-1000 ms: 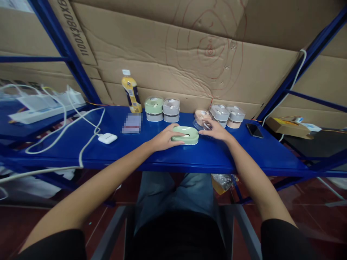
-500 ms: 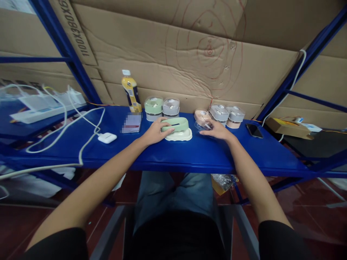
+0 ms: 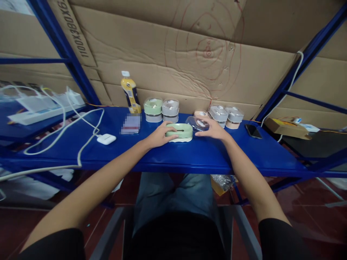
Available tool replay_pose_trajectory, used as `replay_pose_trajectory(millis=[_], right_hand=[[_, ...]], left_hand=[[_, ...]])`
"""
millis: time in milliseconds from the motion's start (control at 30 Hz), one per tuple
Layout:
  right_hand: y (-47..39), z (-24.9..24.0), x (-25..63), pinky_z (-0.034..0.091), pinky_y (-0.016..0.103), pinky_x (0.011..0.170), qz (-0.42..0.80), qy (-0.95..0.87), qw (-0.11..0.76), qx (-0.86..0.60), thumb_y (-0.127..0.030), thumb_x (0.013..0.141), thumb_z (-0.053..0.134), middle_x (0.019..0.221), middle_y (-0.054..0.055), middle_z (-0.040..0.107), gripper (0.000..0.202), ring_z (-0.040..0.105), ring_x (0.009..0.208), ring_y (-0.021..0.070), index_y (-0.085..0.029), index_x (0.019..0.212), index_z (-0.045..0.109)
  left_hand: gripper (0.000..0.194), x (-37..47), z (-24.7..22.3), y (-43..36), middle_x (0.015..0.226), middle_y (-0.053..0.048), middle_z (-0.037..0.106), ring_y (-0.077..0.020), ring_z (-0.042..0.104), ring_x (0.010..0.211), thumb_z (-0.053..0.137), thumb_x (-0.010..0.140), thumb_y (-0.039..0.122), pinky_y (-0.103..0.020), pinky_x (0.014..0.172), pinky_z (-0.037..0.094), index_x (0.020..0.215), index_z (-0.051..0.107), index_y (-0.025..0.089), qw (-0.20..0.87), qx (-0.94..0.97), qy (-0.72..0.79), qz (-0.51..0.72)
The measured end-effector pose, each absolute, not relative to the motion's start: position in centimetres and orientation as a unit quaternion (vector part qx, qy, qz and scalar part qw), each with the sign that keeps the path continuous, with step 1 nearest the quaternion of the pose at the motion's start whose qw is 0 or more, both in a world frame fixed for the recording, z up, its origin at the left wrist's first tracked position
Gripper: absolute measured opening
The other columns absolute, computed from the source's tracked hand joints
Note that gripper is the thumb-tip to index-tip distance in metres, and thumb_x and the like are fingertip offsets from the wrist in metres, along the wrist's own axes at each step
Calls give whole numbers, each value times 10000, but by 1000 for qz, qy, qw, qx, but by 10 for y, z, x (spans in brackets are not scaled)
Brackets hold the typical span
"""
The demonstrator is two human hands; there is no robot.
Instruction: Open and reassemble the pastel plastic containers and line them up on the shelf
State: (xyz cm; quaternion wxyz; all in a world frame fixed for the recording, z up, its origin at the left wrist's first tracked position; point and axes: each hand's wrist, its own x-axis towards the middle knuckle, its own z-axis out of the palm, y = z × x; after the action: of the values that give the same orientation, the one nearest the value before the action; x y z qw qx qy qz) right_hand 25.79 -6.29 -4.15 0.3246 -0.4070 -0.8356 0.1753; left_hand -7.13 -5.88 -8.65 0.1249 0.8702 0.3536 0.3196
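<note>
Currently, green shell (image 3: 186,130) lies mid-tabletop (image 3: 179,159), near the front edge; cream base (image 3: 186,140) shows below it, and whether the two are fully seated cannot be told. Clock centred on the shell, 12 away from the person.

Left hand (image 3: 160,135): at 9 o'clock, part-closed, thumb on the near side, fingers across the top, gripping the shell's end. Right hand (image 3: 213,129): at 3, half-curled, thumb and fingers apart around clear cover (image 3: 193,122), which tilts at 1 to 2; grip firmness unclear.

Beyond: pink box (image 3: 201,113) at 1, partly hidden by the cover; green-topped stack (image 3: 153,109) at 11.

Handling, my judgement: hold the shell level and square over the base, pressing evenly at both ends rather than only at 9. Pinch the cover lightly by its sides; thin plastic would likely flex. Best kept off the shell's rim.
</note>
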Motion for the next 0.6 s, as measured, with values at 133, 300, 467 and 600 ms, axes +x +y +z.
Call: replay_pose_trajectory(millis=[133, 300, 467, 600], right_hand=[[-57, -39, 232, 461, 558, 1256, 169, -871, 284, -363, -589, 697, 954, 1552, 147, 666, 967, 613, 1446, 366, -218, 1538, 654], [-58, -40, 219, 473, 529, 1239, 166, -884, 265, -348, -566, 724, 940, 1544, 138, 667, 931, 628, 1419, 339, -229, 1541, 648], [-60, -40, 211, 468, 521, 1231, 152, -896, 229, -349, -523, 729, 950, 1494, 115, 699, 867, 647, 1386, 316, -261, 1508, 674], [-58, -44, 205, 478, 517, 1212, 152, -897, 219, -354, -536, 748, 939, 1469, 112, 697, 849, 657, 1361, 315, -276, 1510, 671]], left_hand=[[589, -60, -90, -61, 1448, -160, 620, -404, 598, 1410, 756, 876, 695, -609, 1239, 452, 1222, 711, 221, 147, 868, 345, 324], [1066, -53, -97, -59, 1453, -236, 644, -426, 661, 1346, 977, 655, 615, -599, 1126, 554, 1491, 474, 184, 206, 833, 355, 370], [1247, -50, -97, -61, 1537, -268, 607, -449, 608, 1441, 980, 660, 553, -640, 1207, 480, 1649, 319, 181, 210, 842, 345, 358], [1222, -49, -93, -64, 1623, -265, 538, -459, 534, 1518, 960, 681, 562, -628, 1248, 443, 1659, 334, 178, 176, 858, 351, 332]])
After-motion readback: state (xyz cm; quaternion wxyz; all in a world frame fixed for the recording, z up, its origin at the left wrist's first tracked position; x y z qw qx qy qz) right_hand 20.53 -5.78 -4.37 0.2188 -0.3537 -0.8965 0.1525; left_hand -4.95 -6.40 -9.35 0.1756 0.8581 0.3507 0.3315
